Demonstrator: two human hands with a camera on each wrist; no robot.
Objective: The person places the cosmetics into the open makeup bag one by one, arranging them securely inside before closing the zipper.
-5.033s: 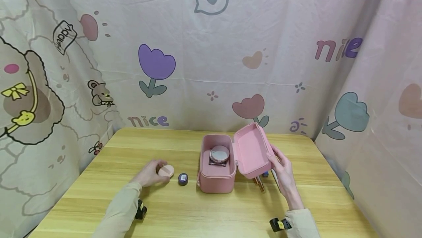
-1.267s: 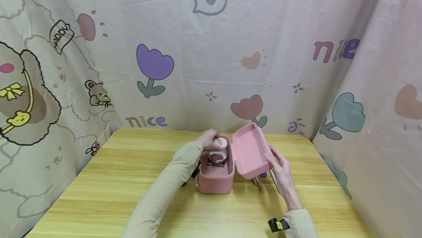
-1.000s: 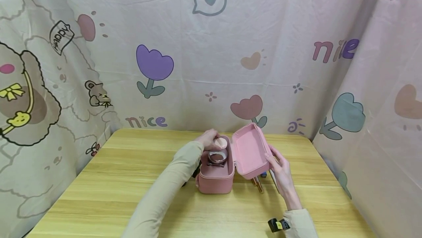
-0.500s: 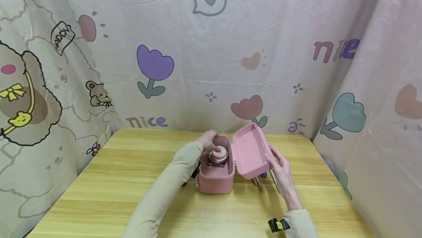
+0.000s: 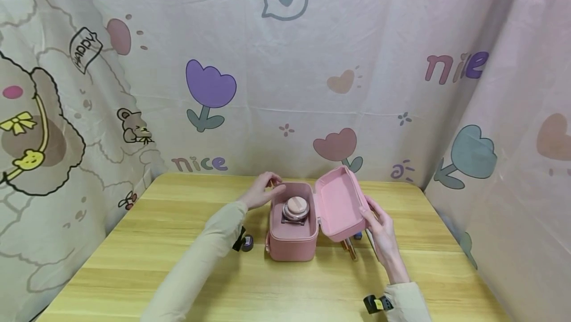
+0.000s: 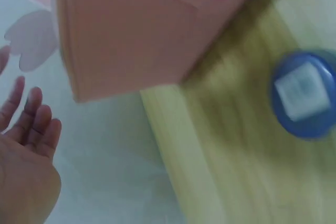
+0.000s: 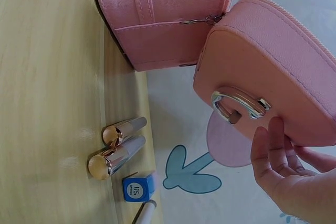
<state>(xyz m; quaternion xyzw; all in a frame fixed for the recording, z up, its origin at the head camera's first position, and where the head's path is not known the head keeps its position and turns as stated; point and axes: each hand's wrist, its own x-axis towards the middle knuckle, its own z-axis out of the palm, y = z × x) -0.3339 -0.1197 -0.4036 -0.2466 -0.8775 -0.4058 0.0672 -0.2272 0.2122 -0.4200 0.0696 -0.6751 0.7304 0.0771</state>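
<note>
A pink cosmetic case (image 5: 294,250) stands on the table, its lid (image 5: 341,203) swung out to the right. Inside, a beige powder puff (image 5: 297,204) lies on a round compact (image 5: 295,215), with a dark square item under it. My left hand (image 5: 260,193) is empty beside the case's back left rim, fingers apart; the left wrist view shows the same hand (image 6: 29,161) away from the case wall. My right hand (image 5: 379,225) holds the lid's outer edge between thumb and fingers. In the right wrist view its fingers press the lid's outside (image 7: 247,72), near a metal-ended handle.
A small dark purple jar (image 5: 247,243) with a white label stands left of the case, close to my left wrist. Partly under the lid lie gold-ended tubes (image 7: 118,153), a small blue box (image 7: 139,188) and a white stick (image 7: 146,213). A printed curtain hangs behind the table.
My left hand took the powder puff from the table, carried it into the case, laid it on the compact, let go and drew back left. My right hand kept holding the lid.
</note>
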